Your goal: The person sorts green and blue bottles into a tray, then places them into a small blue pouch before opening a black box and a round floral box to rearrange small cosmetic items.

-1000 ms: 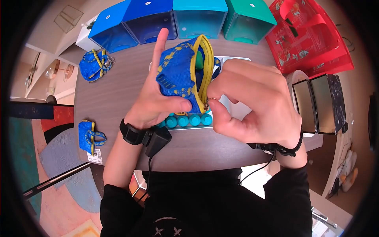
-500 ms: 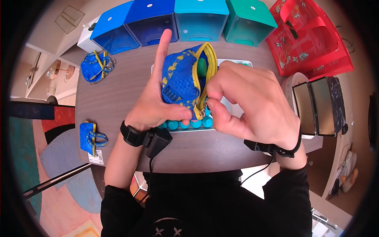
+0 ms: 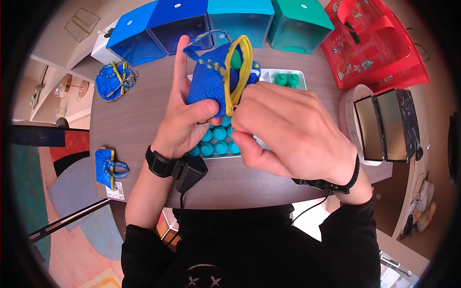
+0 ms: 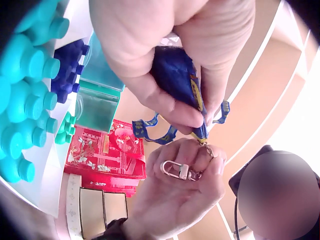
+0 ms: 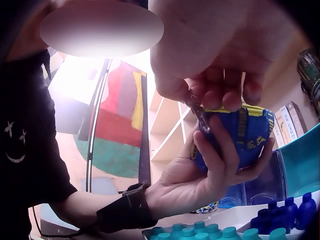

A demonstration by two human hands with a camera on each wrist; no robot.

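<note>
A small blue zip pouch [image 3: 204,93] with yellow trim and a patterned strap is held up over the tray. My left hand [image 3: 176,120] grips its body, thumb on the near side and index finger pointing up. The zip is undone, and a green item [image 3: 236,60] shows inside the mouth. At the pouch's lower corner my right hand [image 3: 293,132] pinches the zip end with curled fingers. In the left wrist view a short chain with a metal clasp [image 4: 176,170] hangs from that corner across the right fingers.
Beneath, a white tray [image 3: 269,73] holds teal bottles [image 3: 220,147], green bottles [image 3: 288,79] and dark blue bottles [image 4: 67,70]. Two more blue pouches [image 3: 115,80] lie at the left. Several coloured bins [image 3: 240,26] line the back. A red gift bag [image 3: 372,62] and dark box [image 3: 398,125] stand right.
Both hands have shifted left with the pouch and turned it, so its strap now stands up at the top. The right fingers have closed in tighter at the zip corner.
</note>
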